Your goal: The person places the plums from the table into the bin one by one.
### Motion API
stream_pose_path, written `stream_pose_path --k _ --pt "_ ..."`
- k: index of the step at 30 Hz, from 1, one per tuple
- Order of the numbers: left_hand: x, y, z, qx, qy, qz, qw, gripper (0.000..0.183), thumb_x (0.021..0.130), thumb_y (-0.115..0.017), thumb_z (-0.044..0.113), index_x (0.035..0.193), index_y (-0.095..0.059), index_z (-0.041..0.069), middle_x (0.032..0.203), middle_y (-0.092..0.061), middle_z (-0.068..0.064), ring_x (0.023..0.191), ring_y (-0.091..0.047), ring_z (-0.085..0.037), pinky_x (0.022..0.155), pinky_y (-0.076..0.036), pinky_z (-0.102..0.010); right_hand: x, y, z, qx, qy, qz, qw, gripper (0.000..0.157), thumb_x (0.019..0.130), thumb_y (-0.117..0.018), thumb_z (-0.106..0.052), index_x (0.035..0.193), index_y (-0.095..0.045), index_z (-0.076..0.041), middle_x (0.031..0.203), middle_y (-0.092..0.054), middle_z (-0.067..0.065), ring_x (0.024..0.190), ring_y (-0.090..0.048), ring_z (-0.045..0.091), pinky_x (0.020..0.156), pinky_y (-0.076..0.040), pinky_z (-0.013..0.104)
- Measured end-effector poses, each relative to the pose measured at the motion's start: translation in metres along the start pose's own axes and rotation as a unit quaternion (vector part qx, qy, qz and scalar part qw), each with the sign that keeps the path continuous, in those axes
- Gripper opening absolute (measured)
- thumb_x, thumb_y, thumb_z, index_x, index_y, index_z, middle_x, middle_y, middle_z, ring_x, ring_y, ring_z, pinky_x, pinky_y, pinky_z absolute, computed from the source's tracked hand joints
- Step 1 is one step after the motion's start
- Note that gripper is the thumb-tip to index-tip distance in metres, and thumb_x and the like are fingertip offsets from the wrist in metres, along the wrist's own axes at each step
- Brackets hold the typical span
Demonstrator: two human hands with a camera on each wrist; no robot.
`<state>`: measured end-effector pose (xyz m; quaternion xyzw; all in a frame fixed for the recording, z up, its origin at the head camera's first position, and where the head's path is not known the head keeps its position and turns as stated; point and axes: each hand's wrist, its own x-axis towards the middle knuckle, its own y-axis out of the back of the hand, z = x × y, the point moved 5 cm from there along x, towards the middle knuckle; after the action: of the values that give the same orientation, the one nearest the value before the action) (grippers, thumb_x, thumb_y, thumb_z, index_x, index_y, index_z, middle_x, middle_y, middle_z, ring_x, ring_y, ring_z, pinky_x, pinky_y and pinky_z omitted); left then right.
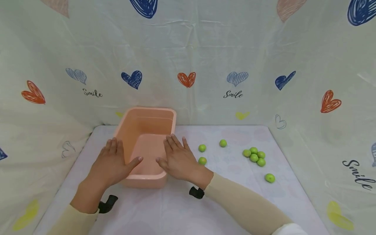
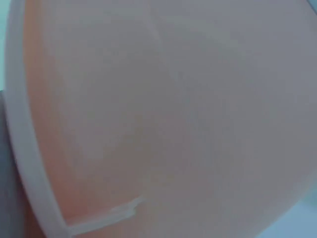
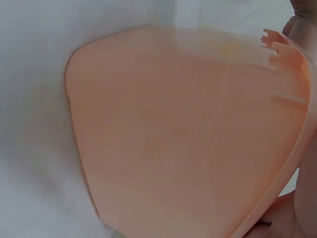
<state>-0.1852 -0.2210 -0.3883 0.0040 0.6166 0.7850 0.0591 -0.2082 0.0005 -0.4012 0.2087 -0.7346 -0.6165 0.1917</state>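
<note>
A peach-coloured plastic bin [image 1: 145,177] stands on the left half of the table, with nothing visible inside it. My left hand [image 1: 110,166] lies at its left rim, fingers straight and pointing away, thumb reaching over the inside. At the right rim is my right hand [image 1: 180,160], its fingers also straight and its thumb toward the bin's opening. The left wrist view is filled by the bin's wall [image 2: 173,124]. In the right wrist view, the bin's outer side [image 3: 173,124] spreads wide, with part of my right hand [image 3: 282,218] along the rim.
Two small green round fruits [image 1: 202,148] sit just right of my right hand, and another fruit [image 1: 223,143] lies farther back. A cluster of several fruits [image 1: 254,157] and a single fruit [image 1: 269,178] are on the right. A heart-printed curtain [image 1: 211,98] surrounds the table [image 1: 229,202].
</note>
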Motion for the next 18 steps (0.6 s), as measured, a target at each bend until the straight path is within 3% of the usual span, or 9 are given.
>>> stream_pose_path --k 6,12,18 --pt "0.003 0.001 0.003 0.017 -0.015 0.002 0.9997 0.108 0.106 -0.045 0.066 0.153 -0.019 -0.027 0.161 -0.012 -0.051 0.150 -0.016 -0.067 0.121 -0.021 -0.075 -0.008 0.006 0.007 -0.009 0.008 -0.004 1.000 0.069 0.110 -0.039 -0.039 0.165 -0.030 0.000 0.174 -0.026 0.017 0.164 -0.015 0.029 0.132 -0.015 0.055" --pt "0.028 0.010 -0.011 0.029 -0.094 -0.011 0.9951 0.081 0.113 -0.047 0.037 0.151 -0.022 -0.029 0.159 -0.014 -0.052 0.149 -0.017 -0.068 0.119 -0.026 -0.075 -0.012 0.008 0.009 -0.018 0.019 -0.004 1.000 0.068 0.108 -0.038 -0.035 0.164 -0.030 0.002 0.173 -0.026 0.019 0.164 -0.017 0.031 0.133 -0.016 0.053" --pt "0.050 0.016 -0.026 -0.007 -0.135 -0.035 0.9902 0.076 0.113 -0.047 0.032 0.156 -0.019 -0.024 0.164 -0.011 -0.048 0.153 -0.011 -0.064 0.121 -0.022 -0.073 -0.016 0.008 0.013 -0.016 0.023 -0.003 1.000 0.068 0.106 -0.041 -0.033 0.163 -0.032 0.003 0.173 -0.027 0.018 0.164 -0.018 0.032 0.132 -0.016 0.054"
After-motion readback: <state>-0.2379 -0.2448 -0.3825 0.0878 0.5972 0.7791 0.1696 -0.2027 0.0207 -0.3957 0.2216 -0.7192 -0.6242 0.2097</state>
